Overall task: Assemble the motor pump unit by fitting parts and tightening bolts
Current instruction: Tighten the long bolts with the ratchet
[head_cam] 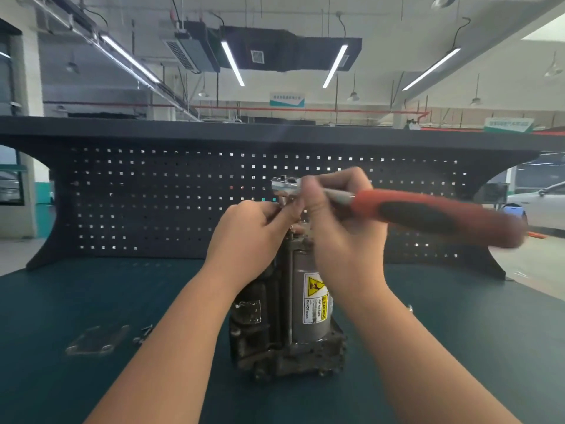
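Workshop worktop (91,295), dark pegboard (183,194) behind: ratchet on top of the standing motor pump unit.

Head view: at frame centre the motor pump unit (293,316) stands upright on its base. The right hand (339,209) is clamped on the ratchet (397,212) near its head, the red handle blurred toward the right. The left hand (253,228) is pinched together just under the ratchet head; what it holds is hidden. Likely risks: the socket slipping off the bolt, cross-threading, or sideways pull tipping the tall unit. A clear plate (94,339) and small loose parts (143,333) lie lower left.
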A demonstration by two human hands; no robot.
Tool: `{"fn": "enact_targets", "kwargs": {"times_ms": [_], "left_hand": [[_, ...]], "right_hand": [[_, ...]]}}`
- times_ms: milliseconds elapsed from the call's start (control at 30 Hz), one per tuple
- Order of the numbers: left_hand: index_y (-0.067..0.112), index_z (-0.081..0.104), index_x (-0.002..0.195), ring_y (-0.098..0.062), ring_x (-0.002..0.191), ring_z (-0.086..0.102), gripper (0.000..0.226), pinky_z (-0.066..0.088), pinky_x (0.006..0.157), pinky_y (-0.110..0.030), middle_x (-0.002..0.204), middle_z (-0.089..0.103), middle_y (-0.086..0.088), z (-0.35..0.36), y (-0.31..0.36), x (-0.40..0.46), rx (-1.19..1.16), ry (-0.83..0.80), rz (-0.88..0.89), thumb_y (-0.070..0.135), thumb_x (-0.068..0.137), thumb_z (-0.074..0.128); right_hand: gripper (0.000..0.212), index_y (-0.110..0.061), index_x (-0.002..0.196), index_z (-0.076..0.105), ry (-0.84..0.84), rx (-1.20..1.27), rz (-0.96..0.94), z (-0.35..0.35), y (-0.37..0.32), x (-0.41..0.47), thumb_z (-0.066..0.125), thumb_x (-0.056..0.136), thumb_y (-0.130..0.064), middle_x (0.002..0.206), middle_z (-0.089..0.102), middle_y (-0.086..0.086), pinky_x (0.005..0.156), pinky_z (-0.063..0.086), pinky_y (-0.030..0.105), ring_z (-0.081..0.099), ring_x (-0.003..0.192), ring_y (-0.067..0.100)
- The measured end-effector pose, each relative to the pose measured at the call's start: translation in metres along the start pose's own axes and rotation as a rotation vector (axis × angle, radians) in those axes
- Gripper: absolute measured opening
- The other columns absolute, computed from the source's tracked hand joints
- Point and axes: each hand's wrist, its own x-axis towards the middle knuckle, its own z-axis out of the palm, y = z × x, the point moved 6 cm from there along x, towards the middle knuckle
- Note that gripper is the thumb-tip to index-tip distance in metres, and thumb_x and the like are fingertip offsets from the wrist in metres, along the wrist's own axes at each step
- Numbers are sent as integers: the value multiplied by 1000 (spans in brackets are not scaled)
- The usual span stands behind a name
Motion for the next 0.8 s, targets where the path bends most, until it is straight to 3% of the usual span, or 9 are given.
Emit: {"fn": "enact_targets", "kwargs": {"times_ms": [133, 200, 267, 367, 433, 500, 633, 700, 800], "left_hand": [[27, 75, 71, -9, 55, 61, 51, 50, 57, -35, 54, 65, 6, -1, -2, -2, 17, 18, 26, 69, 84, 49], [34, 74, 72, -2, 61, 63, 39, 51, 61, -33, 60, 69, 13, 0, -2, -1, 3, 19, 31, 65, 85, 53], [40, 71, 69, 3, 61, 62, 29, 47, 59, -29, 62, 68, 20, 0, -2, 1, -52, 30, 34, 63, 82, 59], [43, 66, 58, -6, 50, 52, 30, 40, 52, -30, 52, 62, 12, 1, -6, 0, -92, 56, -3, 67, 70, 53], [25, 55, 52, -13, 52, 41, 35, 33, 52, -31, 46, 45, 6, 4, -11, -1, -51, 44, -2, 47, 79, 53], [17, 50, 54, -14, 56, 42, 33, 34, 52, -33, 50, 44, 3, 4, -15, -2, -24, 37, -14, 24, 86, 54], [12, 59, 58, -15, 49, 42, 44, 33, 50, -33, 46, 46, -4, 1, -9, 2, -24, -12, 1, 47, 83, 50], [11, 66, 63, -13, 43, 39, 63, 31, 50, -31, 42, 42, -1, 1, -7, 2, -27, -19, 14, 68, 85, 47], [20, 74, 73, -7, 43, 49, 59, 39, 50, -28, 42, 52, 8, 0, -5, 0, 18, -9, 41, 69, 84, 43]], "right_hand": [[21, -19, 75, 55, 166, 672, 492, -7, 46, 8, 56, 96, -15, 57, 53, -2, 44, 39, 21, 46, 45, 9], [21, -18, 77, 49, 142, 730, 555, -7, 50, 11, 55, 96, -13, 57, 50, 0, 43, 38, 21, 45, 44, 11], [25, -19, 75, 44, 102, 492, 336, -11, 35, 14, 58, 95, -14, 57, 49, 0, 44, 39, 20, 46, 46, 11], [28, -25, 73, 40, 15, -135, -251, -4, -10, 7, 61, 91, -20, 64, 47, -8, 47, 37, 16, 46, 53, 5], [31, -26, 72, 27, -51, -505, -494, 14, -27, -4, 54, 87, -26, 67, 36, -6, 44, 31, 29, 35, 58, 15], [29, -28, 76, 22, -75, -569, -562, 22, -33, -9, 50, 82, -26, 68, 31, -10, 42, 28, 33, 24, 59, 16], [28, -25, 67, 44, -3, -45, -153, 10, -12, 0, 68, 82, -29, 66, 57, -11, 54, 47, 26, 53, 57, 7], [24, -27, 70, 51, 98, 147, 57, -6, 6, 10, 68, 86, -23, 60, 54, -13, 55, 42, 19, 50, 56, 4], [22, -18, 71, 56, 165, 673, 545, -9, 47, 14, 60, 93, -17, 55, 47, -6, 48, 35, 20, 42, 50, 9]]}}
